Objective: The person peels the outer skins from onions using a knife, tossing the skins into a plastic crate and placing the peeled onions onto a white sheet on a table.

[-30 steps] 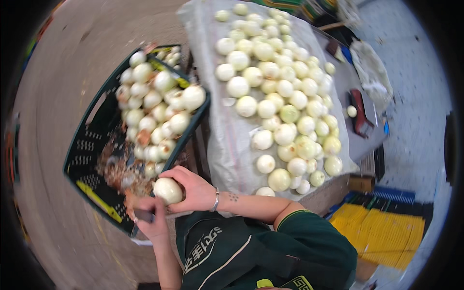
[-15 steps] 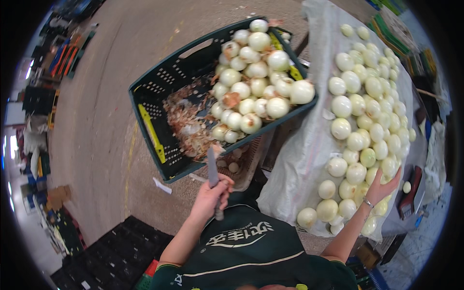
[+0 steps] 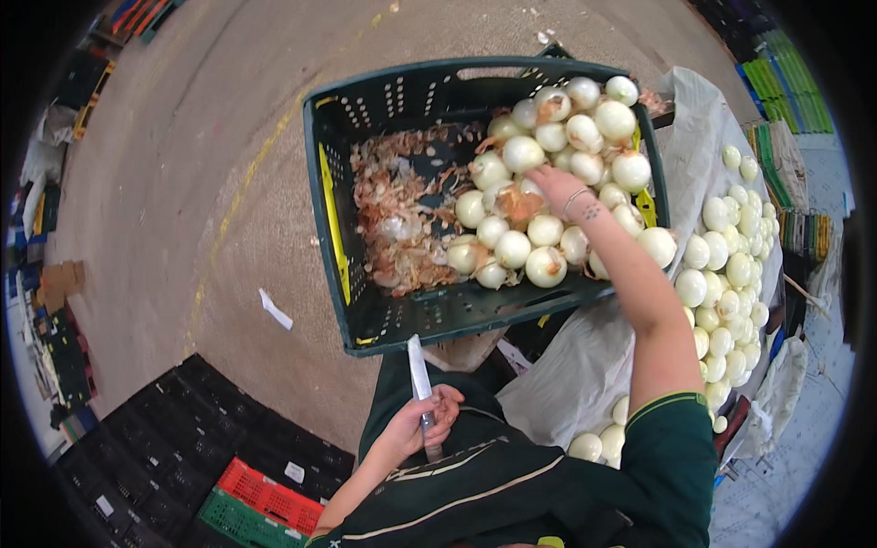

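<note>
In my left hand (image 3: 426, 419) is a knife (image 3: 420, 374) with a pale blade. My fingers wrap its handle, and the blade points up toward the crate's near edge. My right hand (image 3: 554, 190) reaches into a dark green crate (image 3: 438, 338), its fingers curled over a peeled onion (image 3: 528, 186) in the heap; the fingertips are partly hidden. Around it lie several peeled white onions (image 3: 513, 248), some with brown skin patches. Loose onion skins (image 3: 393, 210) fill the crate's left part.
At right, several peeled onions (image 3: 720, 301) lie on a white plastic sheet (image 3: 585, 365). Black crates (image 3: 146, 457) stand at lower left, beside a red crate (image 3: 265, 493) and a green one (image 3: 242, 522). A white scrap (image 3: 275, 309) lies on the floor.
My right hand has moved left from the onions on the sheet into the crate. The knife stays in my left hand. The view has shifted, bringing the crate nearer the middle.
</note>
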The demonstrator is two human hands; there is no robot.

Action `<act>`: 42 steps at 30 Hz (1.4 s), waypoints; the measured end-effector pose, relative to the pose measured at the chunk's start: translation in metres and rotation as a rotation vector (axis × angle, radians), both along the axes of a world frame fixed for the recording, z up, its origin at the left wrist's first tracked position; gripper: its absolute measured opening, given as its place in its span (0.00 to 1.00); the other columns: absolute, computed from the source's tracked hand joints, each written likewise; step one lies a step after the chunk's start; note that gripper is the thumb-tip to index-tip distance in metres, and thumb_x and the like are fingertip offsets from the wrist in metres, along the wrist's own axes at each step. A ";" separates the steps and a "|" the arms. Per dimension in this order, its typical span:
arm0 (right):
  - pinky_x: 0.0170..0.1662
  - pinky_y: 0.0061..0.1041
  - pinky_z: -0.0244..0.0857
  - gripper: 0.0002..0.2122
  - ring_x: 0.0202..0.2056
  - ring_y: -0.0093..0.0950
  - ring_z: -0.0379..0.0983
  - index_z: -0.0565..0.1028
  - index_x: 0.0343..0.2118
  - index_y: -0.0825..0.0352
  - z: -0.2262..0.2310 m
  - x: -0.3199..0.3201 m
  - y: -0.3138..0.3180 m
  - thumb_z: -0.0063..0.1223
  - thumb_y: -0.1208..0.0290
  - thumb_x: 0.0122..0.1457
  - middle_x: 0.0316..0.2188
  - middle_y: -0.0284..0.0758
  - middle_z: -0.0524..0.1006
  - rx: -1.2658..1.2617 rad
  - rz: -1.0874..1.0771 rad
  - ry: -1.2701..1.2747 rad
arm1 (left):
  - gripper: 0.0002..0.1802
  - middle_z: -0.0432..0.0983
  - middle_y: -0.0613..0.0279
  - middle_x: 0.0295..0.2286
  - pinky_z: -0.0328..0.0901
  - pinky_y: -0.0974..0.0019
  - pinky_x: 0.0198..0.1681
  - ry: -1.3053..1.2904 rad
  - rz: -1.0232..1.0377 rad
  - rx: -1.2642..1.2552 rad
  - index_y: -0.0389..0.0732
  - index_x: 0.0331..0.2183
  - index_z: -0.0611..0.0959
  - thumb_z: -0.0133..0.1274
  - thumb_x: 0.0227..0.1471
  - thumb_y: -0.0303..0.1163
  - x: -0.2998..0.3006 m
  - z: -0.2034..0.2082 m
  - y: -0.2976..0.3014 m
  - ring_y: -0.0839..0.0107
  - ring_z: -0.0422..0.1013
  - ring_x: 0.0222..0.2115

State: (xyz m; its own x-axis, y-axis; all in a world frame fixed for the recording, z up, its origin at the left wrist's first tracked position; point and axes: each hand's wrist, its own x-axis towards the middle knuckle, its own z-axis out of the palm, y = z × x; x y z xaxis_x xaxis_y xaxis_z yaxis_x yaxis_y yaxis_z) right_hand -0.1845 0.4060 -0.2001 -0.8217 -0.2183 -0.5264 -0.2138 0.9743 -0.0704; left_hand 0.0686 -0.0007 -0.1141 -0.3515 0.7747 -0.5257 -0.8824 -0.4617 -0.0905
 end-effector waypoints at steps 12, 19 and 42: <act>0.60 0.28 0.59 0.37 0.55 0.27 0.67 0.61 0.60 0.70 0.166 0.142 -0.128 0.63 0.70 0.44 0.52 0.37 0.71 -1.524 -0.973 -0.083 | 0.28 0.74 0.60 0.30 0.70 0.63 0.30 1.867 -0.308 -1.531 0.41 0.50 0.78 0.55 0.43 0.17 -0.116 0.108 0.038 0.61 0.75 0.28; 0.57 0.28 0.62 0.39 0.52 0.28 0.69 0.63 0.57 0.70 0.208 0.190 -0.159 0.67 0.70 0.38 0.50 0.38 0.71 -1.411 -0.735 0.220 | 0.27 0.74 0.60 0.31 0.71 0.61 0.29 2.081 -0.181 -1.646 0.40 0.46 0.78 0.56 0.38 0.20 -0.119 0.104 0.050 0.60 0.75 0.27; 0.52 0.37 0.71 0.37 0.51 0.39 0.75 0.66 0.58 0.74 0.137 0.184 -0.143 0.46 0.42 0.56 0.53 0.47 0.73 -1.975 -0.664 -1.311 | 0.37 0.76 0.53 0.35 0.72 0.59 0.34 2.044 -0.240 -1.266 0.44 0.57 0.73 0.54 0.42 0.17 -0.105 0.099 0.025 0.53 0.76 0.31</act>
